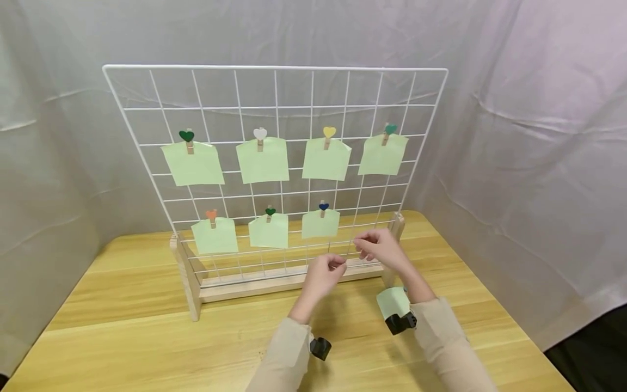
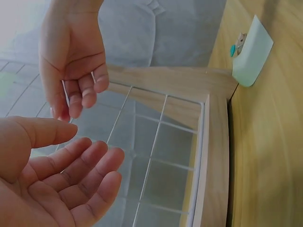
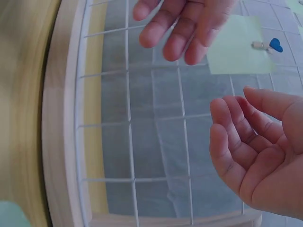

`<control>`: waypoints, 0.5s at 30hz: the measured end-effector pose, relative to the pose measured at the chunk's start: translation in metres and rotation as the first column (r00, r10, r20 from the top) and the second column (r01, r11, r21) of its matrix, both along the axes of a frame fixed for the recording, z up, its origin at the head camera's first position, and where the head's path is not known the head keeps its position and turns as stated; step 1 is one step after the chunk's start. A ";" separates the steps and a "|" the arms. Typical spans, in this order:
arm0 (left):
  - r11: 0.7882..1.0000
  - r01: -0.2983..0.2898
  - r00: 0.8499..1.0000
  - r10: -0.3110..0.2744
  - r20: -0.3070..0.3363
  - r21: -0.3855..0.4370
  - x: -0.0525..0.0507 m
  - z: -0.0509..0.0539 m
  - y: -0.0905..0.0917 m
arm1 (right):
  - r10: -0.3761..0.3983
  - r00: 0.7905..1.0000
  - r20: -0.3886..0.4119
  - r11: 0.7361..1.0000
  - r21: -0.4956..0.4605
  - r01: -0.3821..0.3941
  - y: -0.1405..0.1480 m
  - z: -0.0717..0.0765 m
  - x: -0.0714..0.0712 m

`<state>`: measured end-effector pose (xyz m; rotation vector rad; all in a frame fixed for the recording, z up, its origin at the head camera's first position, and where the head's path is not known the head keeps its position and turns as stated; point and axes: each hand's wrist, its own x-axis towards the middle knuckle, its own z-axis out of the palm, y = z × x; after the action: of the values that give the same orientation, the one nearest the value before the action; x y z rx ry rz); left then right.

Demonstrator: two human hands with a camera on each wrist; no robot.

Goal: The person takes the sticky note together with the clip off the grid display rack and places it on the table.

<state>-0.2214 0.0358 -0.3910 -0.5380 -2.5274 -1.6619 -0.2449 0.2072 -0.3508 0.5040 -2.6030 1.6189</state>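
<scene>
My left hand (image 1: pixel 323 275) hovers in front of the lower right of a white wire grid (image 1: pixel 360 190), fingers loosely bent. A little higher and to its right is my right hand (image 1: pixel 379 247), also loosely curled. Neither holds anything, as both wrist views show. Just above the hands hangs a pale green note (image 1: pixel 320 225) under a wooden clip with a blue heart (image 1: pixel 324 207). Below the right hand, another green note (image 1: pixel 393 302) lies on the table, a teal-hearted clip (image 2: pixel 233 50) beside it in the left wrist view.
The grid stands in a wooden base (image 1: pixel 274 286) on a wood-grain table (image 1: pixel 147 348). Other green notes hang in two rows, such as one under a yellow heart clip (image 1: pixel 330 132) and one under an orange heart clip (image 1: pixel 211 214). Grey cloth (image 1: pixel 294 32) surrounds the table.
</scene>
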 end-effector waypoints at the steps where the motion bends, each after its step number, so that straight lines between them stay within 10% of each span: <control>1: 1.000 -0.004 1.000 0.004 -0.004 -0.002 0.000 0.000 -0.002 | 0.001 1.000 0.002 1.000 -0.014 -0.001 -0.002 0.001 -0.001; 15: 0.998 -0.059 0.997 0.060 -0.048 0.038 -0.002 0.012 -0.024 | 0.027 0.998 -0.055 0.998 -0.048 -0.029 -0.032 0.034 0.009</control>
<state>-0.2238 0.0114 -0.3786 -0.4891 -2.4484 -1.6509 -0.2358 0.1756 -0.3163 0.5755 -2.5223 1.6488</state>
